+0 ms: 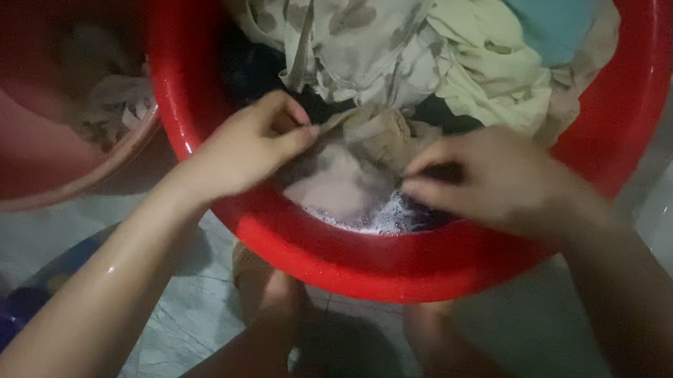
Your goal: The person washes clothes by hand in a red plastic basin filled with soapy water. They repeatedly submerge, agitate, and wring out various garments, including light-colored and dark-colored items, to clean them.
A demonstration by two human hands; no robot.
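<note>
Head view. Red basin [611,153]: suds at near rim.
Beige cloth [376,134]: in the suds at near rim, pinched by left hand [252,150] and right hand [489,181]; washing apparently under way.
Heaped garments [388,34]: far side, seemingly unwashed.

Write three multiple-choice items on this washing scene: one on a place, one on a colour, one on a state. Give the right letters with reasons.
1. Where does the pale cloth held by both hands lie?
A. on the floor
B. in the near part of the basin, over suds
C. in the left tub

2. What colour is the basin in the middle?
A. red
B. green
C. white

3. What are the left hand and right hand doing?
A. hanging free
B. both pinching the cloth
C. gripping the rim

Answers: 1 B, foam shows just below it; 2 A, its rim is bright red; 3 B, fingers of each close on the fabric.
</note>
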